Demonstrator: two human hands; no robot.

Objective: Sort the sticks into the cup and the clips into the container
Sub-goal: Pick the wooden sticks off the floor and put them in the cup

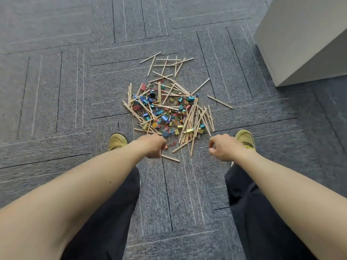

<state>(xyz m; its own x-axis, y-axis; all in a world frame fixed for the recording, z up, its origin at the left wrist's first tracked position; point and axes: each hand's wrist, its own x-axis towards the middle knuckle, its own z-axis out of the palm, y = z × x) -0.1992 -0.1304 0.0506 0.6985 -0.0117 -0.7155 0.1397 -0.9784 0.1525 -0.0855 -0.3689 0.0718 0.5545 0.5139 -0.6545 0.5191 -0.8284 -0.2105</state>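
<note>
The sticks (195,117), thin flat slats of pale wood, lie criss-crossed in a loose heap on the floor (56,81) at the centre of the frame, with a few strays toward the top and right. Tangled among them are the clips (161,111): small shiny binder clips in blue, teal, red and gold, plus tiny coloured wire ones. My left grip (152,146) hangs at the heap's lower edge with its fingers curled under and hidden, so I cannot tell whether it holds anything. My right grip (223,147) is loosely curled, thumb near forefinger, grasping nothing. The floor is grey ribbed carpet tiles. 2 tan shoes (117,141) flank the heap. A smooth white box (300,34) fills the upper right.
</note>
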